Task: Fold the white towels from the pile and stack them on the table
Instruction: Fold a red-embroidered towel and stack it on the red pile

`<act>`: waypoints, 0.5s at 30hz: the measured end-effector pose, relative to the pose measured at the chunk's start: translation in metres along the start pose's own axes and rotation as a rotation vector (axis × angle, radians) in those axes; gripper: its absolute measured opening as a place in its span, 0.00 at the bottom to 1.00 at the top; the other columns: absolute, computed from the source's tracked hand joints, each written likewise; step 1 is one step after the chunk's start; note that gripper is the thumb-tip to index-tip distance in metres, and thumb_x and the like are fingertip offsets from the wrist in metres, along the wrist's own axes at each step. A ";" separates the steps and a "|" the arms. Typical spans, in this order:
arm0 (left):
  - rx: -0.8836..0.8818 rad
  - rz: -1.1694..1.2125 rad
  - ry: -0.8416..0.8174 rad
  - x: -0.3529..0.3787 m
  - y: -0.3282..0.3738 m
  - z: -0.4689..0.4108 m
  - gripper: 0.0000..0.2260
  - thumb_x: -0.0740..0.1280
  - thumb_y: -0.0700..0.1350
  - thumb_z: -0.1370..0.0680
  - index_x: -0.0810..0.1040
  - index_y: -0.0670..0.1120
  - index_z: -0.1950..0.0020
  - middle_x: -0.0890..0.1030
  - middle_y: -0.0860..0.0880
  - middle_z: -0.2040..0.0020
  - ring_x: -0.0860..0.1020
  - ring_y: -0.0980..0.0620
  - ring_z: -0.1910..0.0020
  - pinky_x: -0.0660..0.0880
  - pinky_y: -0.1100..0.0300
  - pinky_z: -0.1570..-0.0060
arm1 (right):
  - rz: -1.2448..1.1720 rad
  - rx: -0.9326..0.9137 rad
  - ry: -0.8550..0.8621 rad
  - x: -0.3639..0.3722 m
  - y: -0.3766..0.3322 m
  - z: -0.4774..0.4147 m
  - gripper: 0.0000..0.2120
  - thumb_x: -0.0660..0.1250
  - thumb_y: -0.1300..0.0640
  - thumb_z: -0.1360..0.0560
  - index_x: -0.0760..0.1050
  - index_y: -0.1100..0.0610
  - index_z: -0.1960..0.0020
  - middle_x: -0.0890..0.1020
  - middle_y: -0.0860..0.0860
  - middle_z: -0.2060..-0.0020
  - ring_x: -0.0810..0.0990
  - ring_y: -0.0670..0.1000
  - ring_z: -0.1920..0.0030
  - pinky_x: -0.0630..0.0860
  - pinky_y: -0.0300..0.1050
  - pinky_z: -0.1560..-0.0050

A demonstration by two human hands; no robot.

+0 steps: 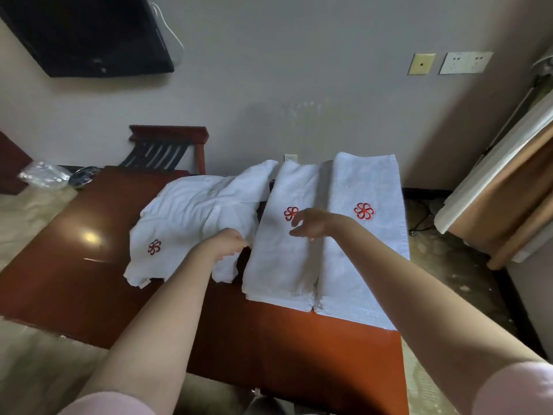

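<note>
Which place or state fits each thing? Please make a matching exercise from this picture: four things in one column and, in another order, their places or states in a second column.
Things
1. left hand
2. right hand
3. crumpled towel
4. rightmost towel

Places or states
a. lies folded flat at the right end of the table
b. hovers open above the middle towel
c. lies unfolded and wrinkled, left of the other towels
d. grips the edge of the crumpled towel

Pairs: 1-d, 2-b, 3-c, 4-a
</note>
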State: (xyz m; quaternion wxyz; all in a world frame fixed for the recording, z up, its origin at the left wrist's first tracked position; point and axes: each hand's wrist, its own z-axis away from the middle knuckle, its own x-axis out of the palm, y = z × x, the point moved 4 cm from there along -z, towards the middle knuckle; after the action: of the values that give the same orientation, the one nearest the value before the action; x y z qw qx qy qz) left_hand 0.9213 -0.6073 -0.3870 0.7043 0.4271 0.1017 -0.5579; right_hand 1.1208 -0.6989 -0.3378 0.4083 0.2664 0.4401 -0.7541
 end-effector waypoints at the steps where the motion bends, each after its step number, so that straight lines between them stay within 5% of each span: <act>1: -0.002 0.023 0.028 -0.009 -0.005 -0.005 0.07 0.62 0.49 0.21 0.73 0.46 0.52 0.75 0.49 0.51 0.74 0.51 0.52 0.70 0.60 0.59 | 0.019 0.008 0.001 -0.001 -0.006 -0.005 0.20 0.59 0.52 0.20 0.73 0.68 0.37 0.78 0.61 0.41 0.77 0.54 0.55 0.72 0.44 0.48; 8: 0.099 0.077 0.336 -0.082 -0.036 -0.071 0.07 0.62 0.42 0.23 0.73 0.44 0.62 0.74 0.48 0.65 0.74 0.47 0.62 0.68 0.61 0.65 | 0.136 0.045 0.017 -0.004 -0.049 -0.062 0.20 0.61 0.49 0.21 0.71 0.59 0.33 0.75 0.55 0.36 0.74 0.55 0.39 0.70 0.47 0.39; 12: 0.079 -0.021 0.360 -0.106 -0.055 -0.114 0.13 0.64 0.48 0.23 0.78 0.42 0.44 0.80 0.44 0.45 0.76 0.42 0.46 0.71 0.58 0.49 | 0.149 0.088 0.043 -0.006 -0.076 -0.091 0.18 0.62 0.51 0.21 0.73 0.60 0.36 0.77 0.55 0.39 0.73 0.56 0.38 0.71 0.48 0.38; 15: 0.087 -0.099 0.341 -0.109 -0.061 -0.140 0.25 0.66 0.56 0.24 0.71 0.43 0.32 0.70 0.40 0.32 0.70 0.39 0.36 0.70 0.52 0.38 | 0.081 0.104 0.092 -0.005 -0.086 -0.101 0.17 0.62 0.51 0.21 0.74 0.59 0.36 0.78 0.54 0.41 0.75 0.54 0.41 0.72 0.47 0.42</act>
State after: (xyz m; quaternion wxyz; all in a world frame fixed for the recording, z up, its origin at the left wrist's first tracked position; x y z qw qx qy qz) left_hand 0.8757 -0.4317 -0.4356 0.6295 0.5400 0.2163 -0.5151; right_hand 1.0545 -0.5836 -0.3432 0.4035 0.3392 0.4073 -0.7458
